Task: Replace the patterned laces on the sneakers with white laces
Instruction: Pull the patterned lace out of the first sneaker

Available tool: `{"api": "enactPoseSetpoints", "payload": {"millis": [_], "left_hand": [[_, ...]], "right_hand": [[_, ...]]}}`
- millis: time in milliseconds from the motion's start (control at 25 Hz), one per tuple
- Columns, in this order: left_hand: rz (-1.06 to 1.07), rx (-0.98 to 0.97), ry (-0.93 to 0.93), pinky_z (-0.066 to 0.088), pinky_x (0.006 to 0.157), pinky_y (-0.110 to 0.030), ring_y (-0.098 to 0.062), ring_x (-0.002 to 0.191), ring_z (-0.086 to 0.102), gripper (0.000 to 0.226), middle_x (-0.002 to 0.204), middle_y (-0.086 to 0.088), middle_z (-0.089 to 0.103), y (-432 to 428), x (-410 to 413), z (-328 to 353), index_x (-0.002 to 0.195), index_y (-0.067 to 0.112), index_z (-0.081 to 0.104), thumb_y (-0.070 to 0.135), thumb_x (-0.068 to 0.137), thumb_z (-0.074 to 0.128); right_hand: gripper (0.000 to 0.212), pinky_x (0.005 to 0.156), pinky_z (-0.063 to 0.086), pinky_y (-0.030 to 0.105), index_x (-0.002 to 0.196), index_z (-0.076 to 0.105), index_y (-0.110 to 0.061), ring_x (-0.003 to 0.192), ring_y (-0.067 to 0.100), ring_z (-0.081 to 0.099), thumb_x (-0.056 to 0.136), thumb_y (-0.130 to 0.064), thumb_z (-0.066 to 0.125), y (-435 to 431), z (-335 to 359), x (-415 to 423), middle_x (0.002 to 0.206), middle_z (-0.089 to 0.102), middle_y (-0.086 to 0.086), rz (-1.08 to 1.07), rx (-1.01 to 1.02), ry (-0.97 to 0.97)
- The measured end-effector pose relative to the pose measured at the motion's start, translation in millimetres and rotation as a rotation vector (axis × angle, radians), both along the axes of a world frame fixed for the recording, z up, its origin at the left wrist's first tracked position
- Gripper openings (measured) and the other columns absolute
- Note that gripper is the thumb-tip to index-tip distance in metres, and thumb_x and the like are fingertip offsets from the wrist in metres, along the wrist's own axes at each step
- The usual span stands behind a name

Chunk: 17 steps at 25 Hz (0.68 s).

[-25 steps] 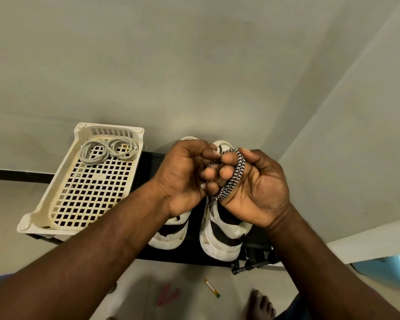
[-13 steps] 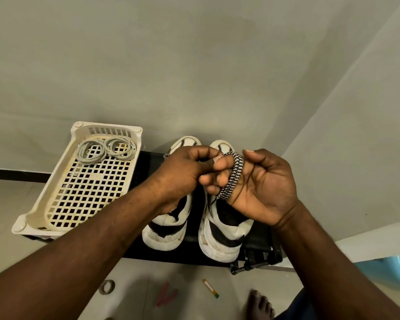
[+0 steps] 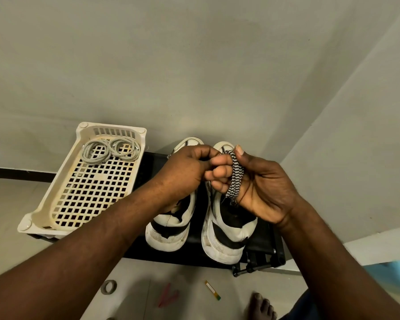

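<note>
A black worktop (image 3: pixel 198 227) carries a cream basket (image 3: pixel 113 126) at its left end and two white-and-black sneakers (image 3: pixel 169 234) side by side, heels toward the camera.

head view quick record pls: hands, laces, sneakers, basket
left hand: pinches the patterned lace
right hand: patterned lace wound round its fingers
sneakers: side by side on the black stand, heels toward the camera
basket: left of the sneakers
white laces: two coils at the far end of the basket
</note>
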<state>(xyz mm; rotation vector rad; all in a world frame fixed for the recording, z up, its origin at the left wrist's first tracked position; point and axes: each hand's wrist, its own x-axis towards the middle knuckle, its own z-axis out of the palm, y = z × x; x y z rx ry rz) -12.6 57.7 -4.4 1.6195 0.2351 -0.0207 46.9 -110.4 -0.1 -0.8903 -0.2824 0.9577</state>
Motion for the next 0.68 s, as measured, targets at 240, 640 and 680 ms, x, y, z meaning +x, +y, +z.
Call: {"api": "enactPoseSetpoints", "payload": {"millis": [240, 640, 680], "left_hand": [[0.0, 0.328, -0.183, 0.056, 0.085, -0.042, -0.01, 0.081, 0.067, 0.016, 0.079, 0.007, 0.071, -0.8, 0.1, -2.4, 0.093, 0.021, 0.072, 0.017, 0.103, 0.06], [0.093, 0.486, -0.27, 0.059, 0.081, -0.042, -0.01, 0.083, 0.071, 0.006, 0.085, 0.01, 0.075, 17.9, 0.3, 0.4, 0.099, 0.029, 0.073, 0.026, 0.099, 0.068], [0.124, 0.464, -0.264, 0.059, 0.08, -0.042, -0.012, 0.08, 0.072, 0.005, 0.083, 0.009, 0.075, 19.5, -0.9, 0.4, 0.099, 0.03, 0.073, 0.027, 0.098, 0.07]], "right_hand": [[0.04, 0.067, 0.062, 0.031, 0.089, 0.07, 0.006, 0.072, 0.029, 0.073, 0.101, -0.028, 0.053, 6.5, -7.8, -8.2, 0.064, 0.065, 0.015, -0.27, -0.112, -0.257], [0.037, 0.087, 0.058, 0.037, 0.102, 0.067, 0.002, 0.084, 0.028, 0.063, 0.101, -0.034, 0.057, 14.6, -15.4, -12.6, 0.078, 0.062, 0.014, -0.328, -0.104, -0.255], [0.032, 0.086, 0.058, 0.037, 0.107, 0.067, 0.001, 0.085, 0.027, 0.063, 0.1, -0.03, 0.059, 16.5, -15.4, -14.1, 0.08, 0.064, 0.013, -0.343, -0.133, -0.255]]}}
